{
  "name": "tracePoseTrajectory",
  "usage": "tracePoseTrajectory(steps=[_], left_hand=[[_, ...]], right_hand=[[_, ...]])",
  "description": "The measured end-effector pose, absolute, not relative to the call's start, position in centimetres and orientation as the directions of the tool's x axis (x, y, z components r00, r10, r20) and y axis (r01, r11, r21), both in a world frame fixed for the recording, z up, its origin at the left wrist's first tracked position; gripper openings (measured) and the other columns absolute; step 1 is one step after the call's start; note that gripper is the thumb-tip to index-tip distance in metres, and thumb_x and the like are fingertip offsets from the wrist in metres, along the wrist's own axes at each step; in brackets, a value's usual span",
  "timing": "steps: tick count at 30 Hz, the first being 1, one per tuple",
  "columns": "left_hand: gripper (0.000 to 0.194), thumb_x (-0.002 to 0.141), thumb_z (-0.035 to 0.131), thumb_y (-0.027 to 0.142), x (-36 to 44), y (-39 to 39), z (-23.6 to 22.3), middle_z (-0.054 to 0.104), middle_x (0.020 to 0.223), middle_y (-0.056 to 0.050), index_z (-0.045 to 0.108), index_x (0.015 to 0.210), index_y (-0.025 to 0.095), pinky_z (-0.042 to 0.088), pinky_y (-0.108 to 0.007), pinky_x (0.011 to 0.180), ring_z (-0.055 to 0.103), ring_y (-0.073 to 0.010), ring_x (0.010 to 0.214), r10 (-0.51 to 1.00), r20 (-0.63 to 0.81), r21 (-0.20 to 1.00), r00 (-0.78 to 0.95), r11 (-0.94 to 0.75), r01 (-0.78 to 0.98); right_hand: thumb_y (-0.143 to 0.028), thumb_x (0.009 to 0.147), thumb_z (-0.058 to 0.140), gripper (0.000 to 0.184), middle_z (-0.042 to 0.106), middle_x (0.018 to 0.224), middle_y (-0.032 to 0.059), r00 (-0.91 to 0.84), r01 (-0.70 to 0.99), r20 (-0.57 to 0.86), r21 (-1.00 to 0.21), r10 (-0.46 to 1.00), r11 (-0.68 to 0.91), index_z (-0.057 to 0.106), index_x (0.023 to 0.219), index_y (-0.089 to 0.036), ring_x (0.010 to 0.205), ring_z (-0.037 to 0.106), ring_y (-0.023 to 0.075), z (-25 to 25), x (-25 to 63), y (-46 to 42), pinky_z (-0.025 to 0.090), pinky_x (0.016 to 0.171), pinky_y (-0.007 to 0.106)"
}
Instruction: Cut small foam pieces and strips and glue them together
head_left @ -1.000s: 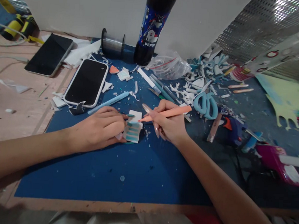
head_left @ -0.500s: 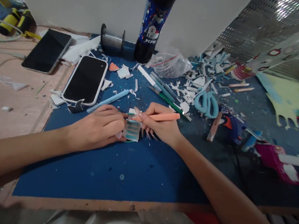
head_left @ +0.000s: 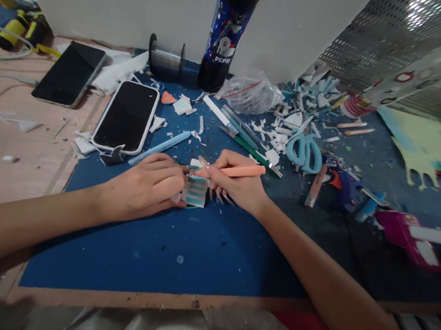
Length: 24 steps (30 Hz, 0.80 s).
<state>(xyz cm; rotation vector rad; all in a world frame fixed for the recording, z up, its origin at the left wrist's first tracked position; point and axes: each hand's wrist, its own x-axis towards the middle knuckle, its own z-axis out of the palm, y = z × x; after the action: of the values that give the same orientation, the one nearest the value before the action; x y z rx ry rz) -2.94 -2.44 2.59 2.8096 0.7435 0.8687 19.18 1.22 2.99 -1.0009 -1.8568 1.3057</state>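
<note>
Over the blue mat (head_left: 121,259), my right hand (head_left: 238,182) is closed around an orange pen (head_left: 245,171). The pen's tip points left, above a small clear ridged block (head_left: 195,191), and whether it touches anything there I cannot tell. My left hand (head_left: 152,182) lies at the block's left side, fingers curled and pressing its edge. A small white piece (head_left: 195,162) shows just behind the block, and a thin green edge peeks out beneath. The left fingertips are partly hidden.
Behind the hands are a light-blue pen (head_left: 163,148), a white-cased phone (head_left: 127,117), a green pen (head_left: 252,149) and a Pepsi bottle (head_left: 228,38). To the right sit blue-handled scissors (head_left: 304,152), white scraps (head_left: 295,120) and a magenta glue gun (head_left: 402,232). A dark phone (head_left: 70,74) lies left.
</note>
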Motion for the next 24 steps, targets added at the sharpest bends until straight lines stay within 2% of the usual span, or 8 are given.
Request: tracePoseTrajectory(steps=[14,24], left_hand=[[0.019,0.088,0.059,0.018,-2.94,-2.46,2.67,0.068,0.089,-0.008,0.042,0.080,0.018,0.052,-0.038,0.083,0.067,-0.0218,0.092,0.481,0.503,0.231,0.718,-0.875,0.425],[0.018,0.088,0.060,0.019,-3.08,-2.51,2.49,0.068,0.090,-0.009,0.043,0.081,0.017,0.051,-0.038,0.085,0.066,-0.0223,0.095,0.490,0.496,0.247,0.717,-0.871,0.424]], right_hand=[[-0.028,0.083,0.061,0.031,0.052,0.054,-0.0032,-0.490,0.255,0.056,-0.945,0.870,0.204,0.045,0.059,-0.019,0.055,0.054,0.0086,3.36,19.12,1.22,0.039,0.047,0.021],[-0.032,0.083,0.062,0.033,0.049,0.053,-0.0039,-0.494,0.268,0.052,-0.941,0.868,0.209,0.043,0.058,-0.019,0.050,0.049,0.0075,3.15,19.36,1.26,0.037,0.045,0.022]])
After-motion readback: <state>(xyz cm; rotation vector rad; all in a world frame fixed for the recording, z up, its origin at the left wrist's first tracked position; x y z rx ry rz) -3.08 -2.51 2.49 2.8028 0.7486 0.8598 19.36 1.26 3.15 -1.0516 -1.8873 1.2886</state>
